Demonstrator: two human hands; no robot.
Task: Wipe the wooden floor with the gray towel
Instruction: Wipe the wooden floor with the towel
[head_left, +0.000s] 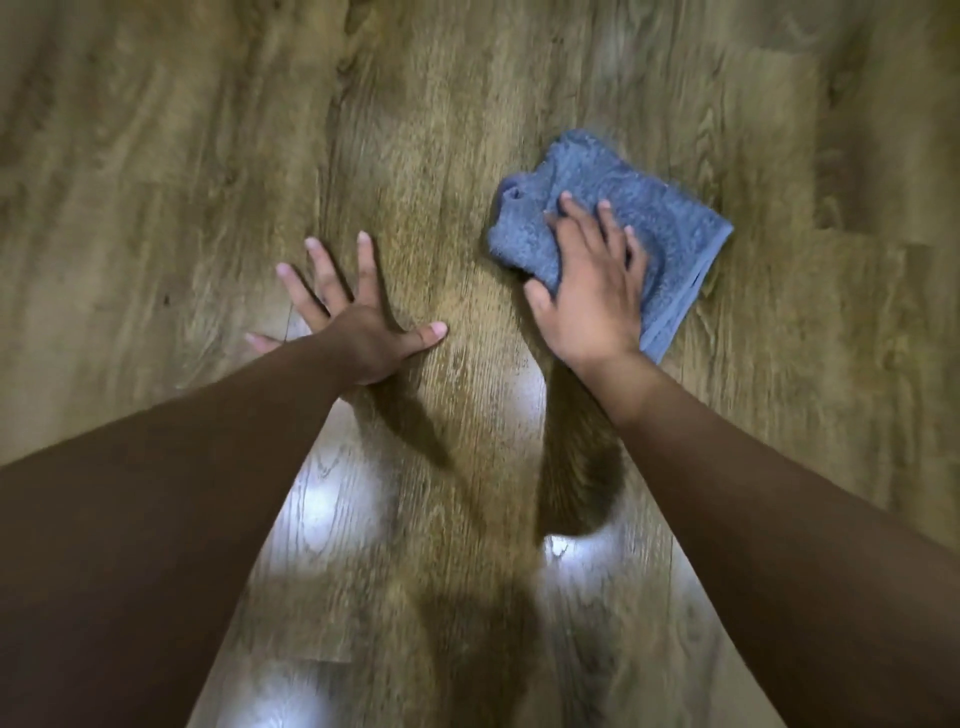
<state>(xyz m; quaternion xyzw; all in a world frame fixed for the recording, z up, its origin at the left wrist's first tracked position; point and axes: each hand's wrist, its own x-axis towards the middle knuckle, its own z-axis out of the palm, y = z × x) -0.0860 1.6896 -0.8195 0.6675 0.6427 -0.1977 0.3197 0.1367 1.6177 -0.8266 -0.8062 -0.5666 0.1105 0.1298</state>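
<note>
No text, label, brand, number or sign readable anywhere — not on the towel (613, 223), not on the floor (415, 130).

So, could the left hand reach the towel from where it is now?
Probably yes. The left hand lies flat with spread fingers on the floor, and only bare boards separate it from the towel, which the right hand presses down.
</note>
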